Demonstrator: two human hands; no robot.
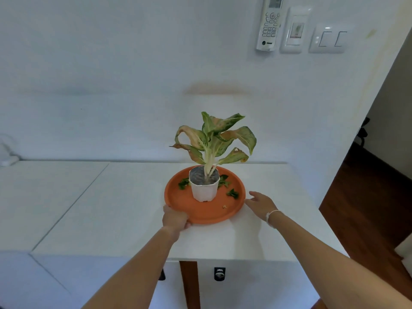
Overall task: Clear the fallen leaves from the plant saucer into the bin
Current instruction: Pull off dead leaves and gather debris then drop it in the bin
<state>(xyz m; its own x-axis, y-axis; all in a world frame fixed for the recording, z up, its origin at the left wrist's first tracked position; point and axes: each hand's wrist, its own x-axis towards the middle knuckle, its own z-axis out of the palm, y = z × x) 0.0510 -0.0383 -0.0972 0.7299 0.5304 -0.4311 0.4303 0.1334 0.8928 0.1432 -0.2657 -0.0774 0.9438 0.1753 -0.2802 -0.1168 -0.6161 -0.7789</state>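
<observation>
An orange round saucer (196, 214) sits on the white table top, with a white pot (204, 189) and its leafy plant (215, 139) standing in the middle. Green fallen leaf pieces lie in the saucer: one left of the pot (183, 183), one right of it (223, 181), one further right (233, 194). A small pale scrap (224, 206) lies near the front rim. My left hand (175, 218) grips the saucer's front-left rim. My right hand (260, 202) is open, fingers spread, at the saucer's right rim. No bin is in view.
The white table (124, 208) ends at the wall behind and drops off at the right, where dark wood floor (361, 192) shows. A remote holder (269, 23) and wall switches (327, 39) hang on the wall above. A white object (6, 150) sits at far left.
</observation>
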